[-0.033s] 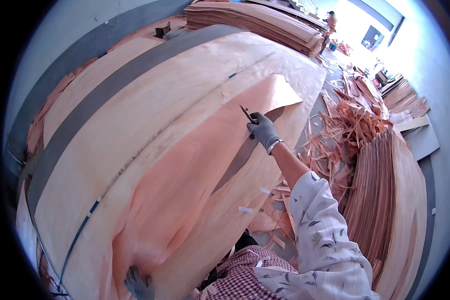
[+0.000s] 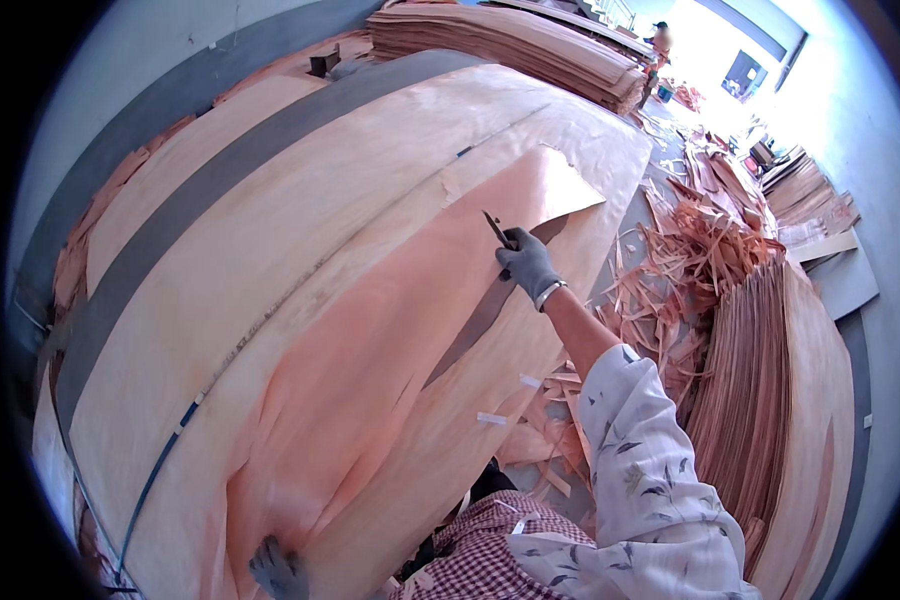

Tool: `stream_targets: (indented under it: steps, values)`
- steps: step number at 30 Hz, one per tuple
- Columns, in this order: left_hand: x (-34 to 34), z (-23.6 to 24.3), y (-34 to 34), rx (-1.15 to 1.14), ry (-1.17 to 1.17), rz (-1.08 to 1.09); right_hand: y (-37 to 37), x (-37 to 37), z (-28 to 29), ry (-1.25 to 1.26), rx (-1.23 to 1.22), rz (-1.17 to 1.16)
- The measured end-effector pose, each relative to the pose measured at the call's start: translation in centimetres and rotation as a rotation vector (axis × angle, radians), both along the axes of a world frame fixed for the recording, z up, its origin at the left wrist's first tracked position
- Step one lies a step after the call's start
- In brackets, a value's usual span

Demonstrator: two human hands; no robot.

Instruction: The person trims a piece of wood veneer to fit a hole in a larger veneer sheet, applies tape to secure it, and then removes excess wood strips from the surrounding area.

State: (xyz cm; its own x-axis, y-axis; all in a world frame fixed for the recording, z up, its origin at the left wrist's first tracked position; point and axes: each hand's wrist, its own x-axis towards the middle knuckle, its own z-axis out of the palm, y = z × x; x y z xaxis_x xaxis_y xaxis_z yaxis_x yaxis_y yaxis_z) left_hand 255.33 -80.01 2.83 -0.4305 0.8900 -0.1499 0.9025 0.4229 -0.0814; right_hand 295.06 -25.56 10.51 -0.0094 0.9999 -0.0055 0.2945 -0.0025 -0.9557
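A long sheet of pinkish wood veneer (image 2: pixel 370 360) lies over a paler, broad veneer surface (image 2: pixel 300 215). Its far end curls up slightly, with a dark strip of shadow or gap along its right edge. My right hand (image 2: pixel 530 262), in a grey glove, is closed round a dark, slim, pointed knife (image 2: pixel 495 228) above that right edge. Down at the near end, my left hand (image 2: pixel 278 570), also gloved in grey, lies on the pink sheet with its fingers stretched out. A dark blue cord or strip (image 2: pixel 160 460) runs along the pale surface to the left.
Torn veneer scraps (image 2: pixel 710 240) heap up on the floor to the right. Beside them stands a stack of veneer sheets (image 2: pixel 745 390) near the wall. Another thick veneer stack (image 2: pixel 510 45) lies at the back. A person (image 2: pixel 660 50) stands far off by the bright opening.
Very little differs. My right hand with the knife has shifted very slightly; my left hand stays at the near end of the sheet.
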Motion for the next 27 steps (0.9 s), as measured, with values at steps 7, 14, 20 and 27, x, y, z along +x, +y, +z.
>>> stream_targets:
  steps: [7,14,20,27]
  values:
    - [-3.5,-4.7,-5.0,0.091,0.062,-0.053,-5.0,1.5,-5.6,0.060,-0.281,-0.063]
    - [-3.6,-1.0,-8.4,-0.018,0.164,0.002,-7.3,2.2,-11.9,0.007,-0.292,0.078]
    - [-3.3,-1.2,-5.3,0.477,-0.085,0.250,-4.5,7.4,-16.6,-0.346,0.090,0.434]
    - [-1.2,0.0,-2.6,0.411,0.079,0.307,-8.3,3.8,-11.0,0.074,-0.375,0.180]
